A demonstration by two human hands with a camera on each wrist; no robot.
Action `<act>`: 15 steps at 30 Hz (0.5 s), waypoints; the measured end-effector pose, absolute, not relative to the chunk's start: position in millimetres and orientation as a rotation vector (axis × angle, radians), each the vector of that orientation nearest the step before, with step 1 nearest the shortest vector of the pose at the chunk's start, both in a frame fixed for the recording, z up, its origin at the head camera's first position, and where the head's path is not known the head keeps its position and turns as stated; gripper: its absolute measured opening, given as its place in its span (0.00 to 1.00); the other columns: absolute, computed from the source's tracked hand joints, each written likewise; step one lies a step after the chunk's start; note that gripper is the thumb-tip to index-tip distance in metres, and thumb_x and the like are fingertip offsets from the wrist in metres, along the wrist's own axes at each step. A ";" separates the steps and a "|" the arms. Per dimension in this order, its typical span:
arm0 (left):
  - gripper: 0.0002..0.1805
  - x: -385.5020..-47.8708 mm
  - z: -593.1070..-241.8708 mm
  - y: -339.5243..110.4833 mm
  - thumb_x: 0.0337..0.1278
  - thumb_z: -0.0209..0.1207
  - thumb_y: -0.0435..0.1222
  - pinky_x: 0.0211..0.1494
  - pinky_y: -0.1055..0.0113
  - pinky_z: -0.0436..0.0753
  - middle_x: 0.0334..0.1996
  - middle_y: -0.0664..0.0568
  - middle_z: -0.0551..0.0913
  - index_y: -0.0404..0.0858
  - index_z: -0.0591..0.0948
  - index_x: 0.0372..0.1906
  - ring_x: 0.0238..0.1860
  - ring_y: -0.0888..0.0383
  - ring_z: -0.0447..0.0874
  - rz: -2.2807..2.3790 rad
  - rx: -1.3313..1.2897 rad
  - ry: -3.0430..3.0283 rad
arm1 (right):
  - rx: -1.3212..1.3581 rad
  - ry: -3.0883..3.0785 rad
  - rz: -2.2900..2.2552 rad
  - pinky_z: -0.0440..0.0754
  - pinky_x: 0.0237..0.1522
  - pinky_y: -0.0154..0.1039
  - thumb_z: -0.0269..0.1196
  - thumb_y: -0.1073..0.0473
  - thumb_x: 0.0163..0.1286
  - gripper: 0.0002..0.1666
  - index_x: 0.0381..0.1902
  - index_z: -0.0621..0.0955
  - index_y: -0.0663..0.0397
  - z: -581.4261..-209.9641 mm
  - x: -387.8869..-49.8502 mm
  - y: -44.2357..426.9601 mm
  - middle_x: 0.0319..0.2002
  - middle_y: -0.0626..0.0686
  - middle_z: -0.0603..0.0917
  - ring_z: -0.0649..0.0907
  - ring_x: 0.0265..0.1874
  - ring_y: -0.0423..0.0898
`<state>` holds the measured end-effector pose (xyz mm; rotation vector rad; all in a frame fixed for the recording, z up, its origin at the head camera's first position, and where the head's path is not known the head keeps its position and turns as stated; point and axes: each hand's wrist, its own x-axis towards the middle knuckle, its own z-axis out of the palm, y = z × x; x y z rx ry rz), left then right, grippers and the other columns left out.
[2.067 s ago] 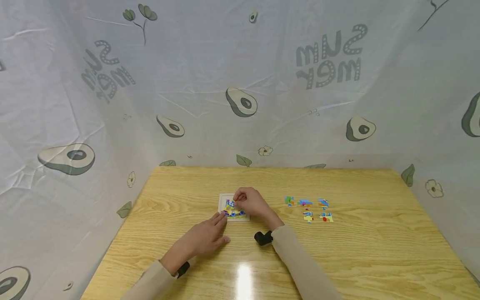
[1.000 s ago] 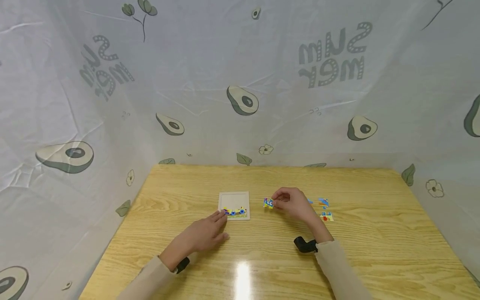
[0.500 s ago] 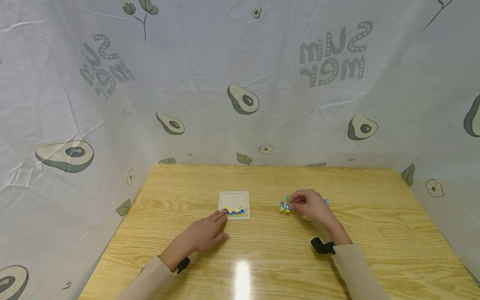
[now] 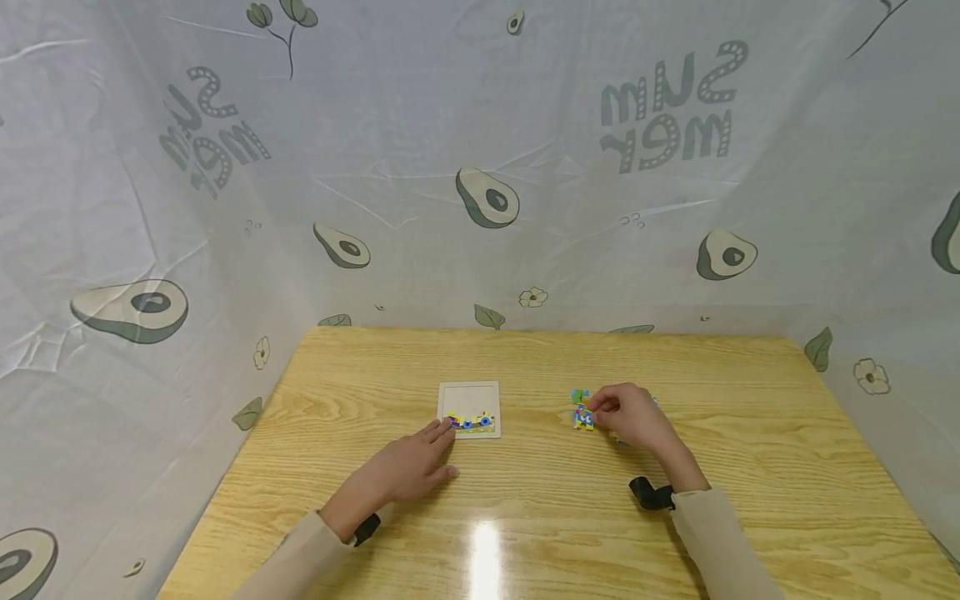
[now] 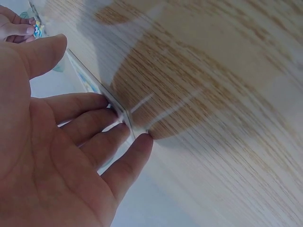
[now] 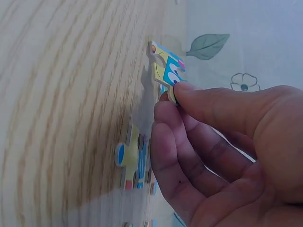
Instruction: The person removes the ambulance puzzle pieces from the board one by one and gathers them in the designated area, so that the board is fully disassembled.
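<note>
One puzzle piece (image 4: 582, 419) is pinched btwn thumb & fingertips of R hand (image 4: 633, 416), at their 9 o'clock, print up, long axis approx. 12–6, just at 6 o'clock of green piece (image 4: 579, 395). Since 1 s ago it's been carried toward 3 o'clock, away from board (image 4: 468, 397). Board's 7 o'clock corner is touched by L hand (image 4: 408, 471), fingers extended.

Puzzle tray (image 4: 468, 397) on the table (image 4: 540, 517), left of the loose pieces (image 4: 580, 395), curtain (image 4: 420, 150) behind.
</note>
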<state>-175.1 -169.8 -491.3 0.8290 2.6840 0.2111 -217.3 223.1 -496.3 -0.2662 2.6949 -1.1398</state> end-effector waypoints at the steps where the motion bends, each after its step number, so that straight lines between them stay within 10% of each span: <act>1: 0.37 -174.9 -491.2 -169.8 0.81 0.53 0.51 0.82 0.47 0.70 0.82 0.40 0.63 0.32 0.65 0.80 0.83 0.43 0.61 0.214 0.828 2.683 | -0.260 2.694 -1.138 0.83 0.35 0.38 0.65 0.67 0.73 0.05 0.43 0.88 0.59 -495.7 -217.2 223.4 0.37 0.53 0.88 0.84 0.35 0.44; 15: 0.37 -174.1 -487.7 -168.2 0.81 0.54 0.50 0.82 0.47 0.70 0.82 0.39 0.63 0.31 0.65 0.80 0.83 0.42 0.61 0.212 0.827 2.683 | -0.242 2.689 -1.103 0.85 0.35 0.39 0.66 0.68 0.73 0.06 0.43 0.89 0.62 -498.4 -221.0 224.2 0.37 0.55 0.90 0.86 0.35 0.45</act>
